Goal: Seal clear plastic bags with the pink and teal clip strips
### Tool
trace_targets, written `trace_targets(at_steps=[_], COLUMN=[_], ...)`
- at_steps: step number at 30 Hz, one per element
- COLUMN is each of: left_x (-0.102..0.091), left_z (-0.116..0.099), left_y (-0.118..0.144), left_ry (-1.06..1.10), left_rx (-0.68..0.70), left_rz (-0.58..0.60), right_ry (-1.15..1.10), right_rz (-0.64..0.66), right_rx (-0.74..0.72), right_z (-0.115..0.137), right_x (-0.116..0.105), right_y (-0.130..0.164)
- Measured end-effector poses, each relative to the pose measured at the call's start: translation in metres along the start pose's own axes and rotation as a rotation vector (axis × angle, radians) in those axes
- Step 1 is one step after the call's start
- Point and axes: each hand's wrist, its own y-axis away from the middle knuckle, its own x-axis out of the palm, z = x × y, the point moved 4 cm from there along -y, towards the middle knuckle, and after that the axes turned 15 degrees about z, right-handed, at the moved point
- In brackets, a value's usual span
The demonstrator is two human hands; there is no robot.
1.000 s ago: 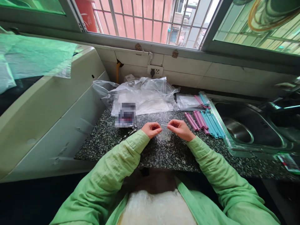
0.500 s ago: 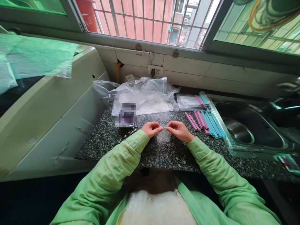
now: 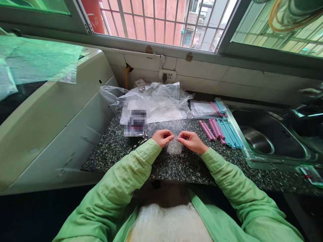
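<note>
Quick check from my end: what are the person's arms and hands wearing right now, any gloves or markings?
No gloves: the left hand and right hand are bare, with no rings or watch visible. Both arms wear loose, light green long sleeves of crinkled fabric, ending at the wrists. No markings or logos show.

Soft daylight comes in through the barred window (image 3: pixel 161 23) straight ahead, lighting the speckled table (image 3: pixel 176 164) evenly with only faint shadows, while the space below its front edge falls into near black. The wide lens bends the window frame and walls strongly toward the edges. A small rectangular patch (image 3: pixel 136 122) on the table is blurred into blocks, and the clear plastic bags (image 3: pixel 156 104) behind it catch pale glare.
</note>
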Motion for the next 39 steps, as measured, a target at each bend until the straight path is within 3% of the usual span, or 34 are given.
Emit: trace_targets(at_steps=[31, 39], left_x=[-0.0017, -0.0008], left_z=[-0.0028, 0.0032], left_y=[0.0004, -0.0004], left_ry=[0.012, -0.003], left_rx=[0.012, 0.077], left_rz=[-0.044, -0.035], right_ry=[0.077, 0.089], right_rz=[-0.111, -0.118], right_rx=[-0.046, -0.045], right_z=[0.0024, 0.0051], right_x=[-0.0018, -0.0001], right_y=[-0.0003, -0.0002])
